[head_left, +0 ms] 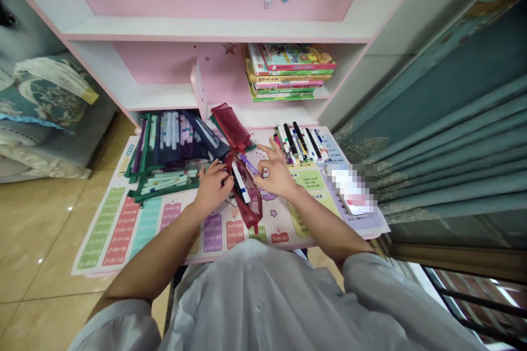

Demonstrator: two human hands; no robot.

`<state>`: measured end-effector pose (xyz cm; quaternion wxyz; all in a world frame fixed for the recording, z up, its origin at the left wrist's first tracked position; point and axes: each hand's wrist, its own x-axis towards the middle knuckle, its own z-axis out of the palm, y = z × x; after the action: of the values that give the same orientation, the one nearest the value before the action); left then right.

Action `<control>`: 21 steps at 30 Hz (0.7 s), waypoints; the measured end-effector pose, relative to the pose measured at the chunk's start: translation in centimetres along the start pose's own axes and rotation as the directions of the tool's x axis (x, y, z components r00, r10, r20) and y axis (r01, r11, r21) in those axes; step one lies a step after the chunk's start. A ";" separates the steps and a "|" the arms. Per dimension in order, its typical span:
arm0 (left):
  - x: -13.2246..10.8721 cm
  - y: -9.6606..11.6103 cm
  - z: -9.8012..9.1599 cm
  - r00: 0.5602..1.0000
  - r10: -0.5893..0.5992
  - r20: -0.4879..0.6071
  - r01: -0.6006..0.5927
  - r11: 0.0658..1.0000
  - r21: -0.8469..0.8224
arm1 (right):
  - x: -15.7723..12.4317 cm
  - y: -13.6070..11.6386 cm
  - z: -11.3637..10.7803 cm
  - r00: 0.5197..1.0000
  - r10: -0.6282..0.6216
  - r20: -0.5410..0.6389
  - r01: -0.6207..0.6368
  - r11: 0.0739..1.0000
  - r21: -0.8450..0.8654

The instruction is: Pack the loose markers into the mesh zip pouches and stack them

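Note:
A dark red mesh pencil pouch (254,213) lies unzipped on the desk in front of me, with a white marker (241,182) inside it. My left hand (214,185) is closed on the pouch's left edge, fingers curled. My right hand (275,171) pinches a purple pen (248,164) between thumb and finger, over the pouch's opening. A second dark red mesh pouch (233,125) lies just beyond. To the left are green-edged and navy mesh pouches filled with pens (169,130). Right of my hand, loose black and white markers (297,141) lie in a row.
A phone (349,189), partly blurred, lies at the desk's right. Behind the desk rises a pink and white shelf (214,30) with a stack of books (290,74). A printed times-table mat (142,230) covers the desktop. A teal curtain (432,120) hangs on the right.

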<state>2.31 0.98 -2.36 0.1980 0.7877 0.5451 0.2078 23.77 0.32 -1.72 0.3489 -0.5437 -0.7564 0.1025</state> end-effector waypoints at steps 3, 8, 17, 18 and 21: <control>0.0 -0.1 0.0 1.000 0.013 -0.002 -0.013 1.000 0.000 | -0.2 -0.4 0.2 0.998 -0.024 0.052 0.024 1.000 0.005; 0.0 0.0 0.0 0.999 0.033 -0.012 -0.033 0.999 -0.001 | -0.4 -1.5 -0.3 0.996 -0.024 0.089 0.026 0.999 -0.023; 0.0 -0.2 0.2 0.999 0.038 -0.022 -0.037 0.999 0.006 | -0.9 -2.6 0.8 0.967 -0.011 0.254 0.033 0.996 -0.079; 0.0 -0.2 0.2 0.999 0.041 -0.027 -0.041 0.999 0.006 | -0.9 -2.7 1.0 0.964 -0.010 0.267 0.035 0.996 -0.088; 0.0 -0.2 0.2 0.998 0.054 -0.030 -0.054 0.998 0.013 | -1.1 -2.7 1.6 0.950 -0.015 0.312 0.049 0.994 -0.102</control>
<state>2.26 1.04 -2.69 0.1792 0.8001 0.5279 0.2216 20.86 -1.34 -1.86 0.1970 -0.5265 -0.8150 0.1402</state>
